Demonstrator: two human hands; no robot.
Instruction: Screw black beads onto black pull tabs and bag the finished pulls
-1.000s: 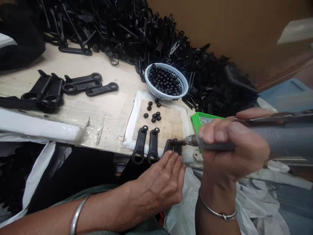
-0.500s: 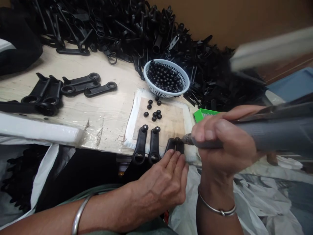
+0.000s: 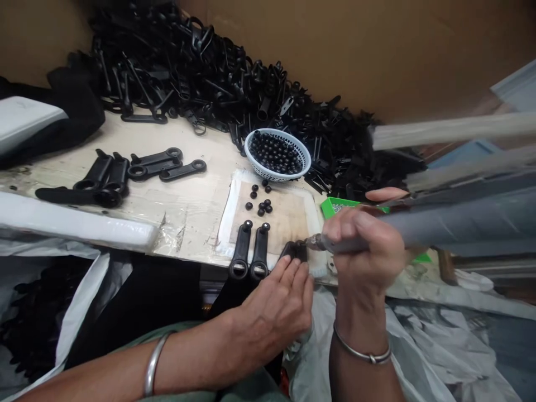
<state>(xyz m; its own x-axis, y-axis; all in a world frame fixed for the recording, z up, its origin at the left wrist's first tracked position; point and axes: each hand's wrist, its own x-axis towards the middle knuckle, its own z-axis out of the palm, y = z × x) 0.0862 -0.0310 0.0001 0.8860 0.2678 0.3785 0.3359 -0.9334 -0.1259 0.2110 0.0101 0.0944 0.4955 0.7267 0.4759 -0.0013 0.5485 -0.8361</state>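
My left hand (image 3: 276, 307) has its fingers pressed together over a pair of black plastic arms (image 3: 288, 249), holding them at the pad's front edge. My right hand (image 3: 371, 245) is wrapped around a grey power screwdriver (image 3: 452, 215), which lies nearly level. Its tip meets the far end of the right-hand arm. To the left, two more black arms (image 3: 242, 245) lie side by side, each with a round knob at its far end and a ring at the near end. Several loose black knobs (image 3: 264, 206) rest on the white-edged pad (image 3: 226, 218).
Behind the pad stands a light-blue basket (image 3: 254, 161) of black knobs. A green tray (image 3: 330, 207) with small metal pieces is partly behind my right hand. More black arms (image 3: 154, 164) lie at left, and a heap of black plastic parts (image 3: 188, 67) fills the back.
The view has shifted, showing more of the back wall. Both hands keep their hold, and the screwdriver tip stays at the same arm's end.
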